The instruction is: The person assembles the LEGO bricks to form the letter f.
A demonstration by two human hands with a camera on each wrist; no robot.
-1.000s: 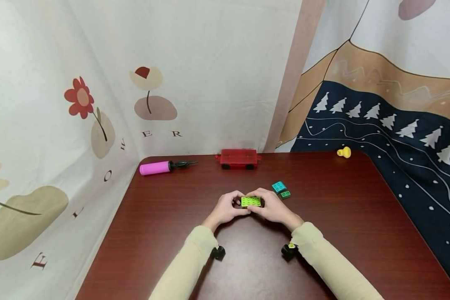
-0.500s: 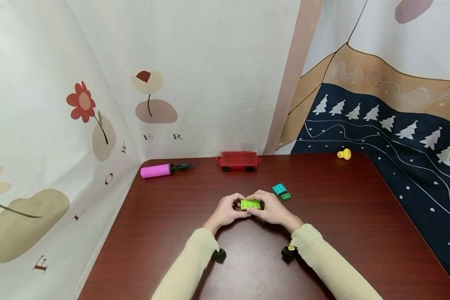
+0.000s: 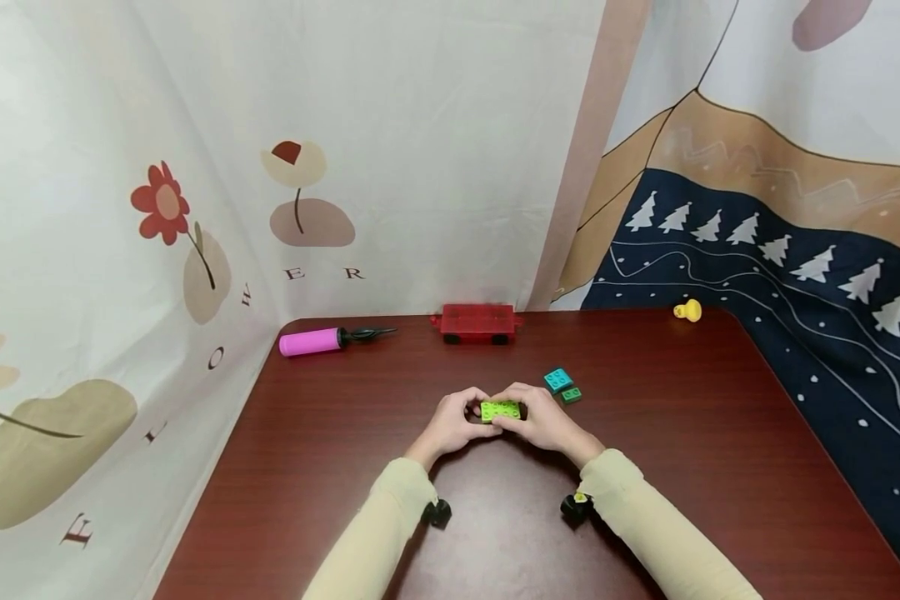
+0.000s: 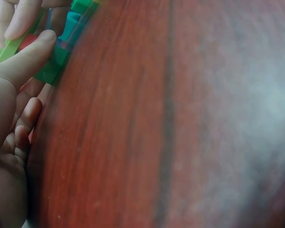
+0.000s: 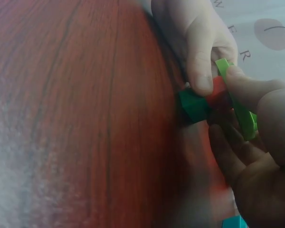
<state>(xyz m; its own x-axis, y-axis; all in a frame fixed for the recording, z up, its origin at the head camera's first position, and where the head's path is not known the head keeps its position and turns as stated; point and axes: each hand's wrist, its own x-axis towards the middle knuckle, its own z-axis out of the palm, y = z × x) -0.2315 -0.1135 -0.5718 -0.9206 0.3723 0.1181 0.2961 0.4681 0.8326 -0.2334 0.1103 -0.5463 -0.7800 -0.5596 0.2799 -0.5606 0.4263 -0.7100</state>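
In the head view, a lime-green building brick [image 3: 499,411] with studs on top lies between my two hands. My right hand [image 3: 543,418] pinches it, thumb on the near side and fingers behind. From the left, my left hand [image 3: 452,422] grips the pieces underneath. The right wrist view shows these as a red brick [image 5: 217,91] against the lime brick's underside and a dark green brick [image 5: 194,105] below the red one, with the left thumb across them. The stack is low over the table, and fingers hide part of it.
Just beyond my right hand lie a turquoise brick [image 3: 558,380] and a small green brick [image 3: 572,394]. Along the table's back edge are a pink hand pump [image 3: 311,342], a red toy wagon [image 3: 478,322] and a yellow knob-shaped piece [image 3: 688,310]. Printed curtains stand behind.
The head view has tilted slightly, moving the scene a little down in frame. Both hands keep the same grip on the stacked bricks.
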